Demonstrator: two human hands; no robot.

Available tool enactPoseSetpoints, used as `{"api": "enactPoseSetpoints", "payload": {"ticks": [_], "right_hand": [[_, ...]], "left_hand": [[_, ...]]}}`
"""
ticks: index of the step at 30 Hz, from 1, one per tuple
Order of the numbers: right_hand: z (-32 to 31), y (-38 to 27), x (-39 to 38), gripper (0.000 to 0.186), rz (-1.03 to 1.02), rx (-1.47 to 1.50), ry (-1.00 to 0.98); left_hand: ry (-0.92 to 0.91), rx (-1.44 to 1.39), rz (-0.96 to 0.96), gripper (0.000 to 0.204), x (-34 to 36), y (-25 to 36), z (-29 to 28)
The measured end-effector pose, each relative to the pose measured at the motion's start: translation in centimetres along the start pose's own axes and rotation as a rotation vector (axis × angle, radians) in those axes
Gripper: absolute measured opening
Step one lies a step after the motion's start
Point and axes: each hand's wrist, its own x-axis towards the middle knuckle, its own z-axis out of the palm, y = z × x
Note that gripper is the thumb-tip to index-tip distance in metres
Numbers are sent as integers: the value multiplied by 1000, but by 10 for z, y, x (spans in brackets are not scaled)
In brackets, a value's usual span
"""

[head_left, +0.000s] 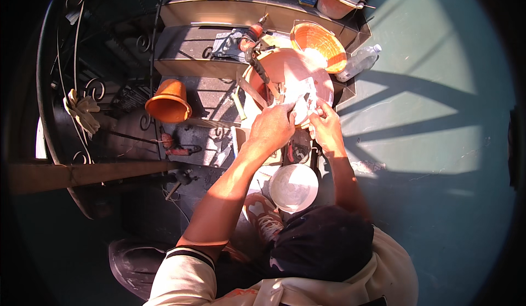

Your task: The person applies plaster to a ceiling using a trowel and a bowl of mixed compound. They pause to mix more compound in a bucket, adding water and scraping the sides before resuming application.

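My left hand (272,124) and my right hand (327,126) are close together over the near rim of a large pinkish tub (285,67). Between their fingers is a crumpled-looking white piece (301,98), glaring in the sunlight, so its kind is unclear. Both hands have their fingers closed on its near edges. Tools with long handles (260,71) lean in the tub just beyond my left hand. Below my wrists stands a round whitish bowl (294,188), near my shoe (263,218).
Dark steps rise ahead, bearing a red power drill (252,34), an orange basket-like bucket (319,45) and a clear plastic bottle (359,63). An orange bucket (169,102) lies tipped at left, near a red tool (178,147). Wrought-iron railing (82,114) borders the left; a green wall (427,130) the right.
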Motion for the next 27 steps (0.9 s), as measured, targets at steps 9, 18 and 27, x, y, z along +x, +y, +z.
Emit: {"api": "enactPoseSetpoints", "payload": {"ticks": [9,18,27], "right_hand": [[3,-4,-8,64,4,-39,29],[-5,2,0,64,-13,-52,-6],[-18,0,2,46,-453,-825,172]], "left_hand": [[44,-33,12,38,16,-16,-7],[34,-96,44,42,12,-16,-4],[63,-136,-26,43,20,-19,-21]]}}
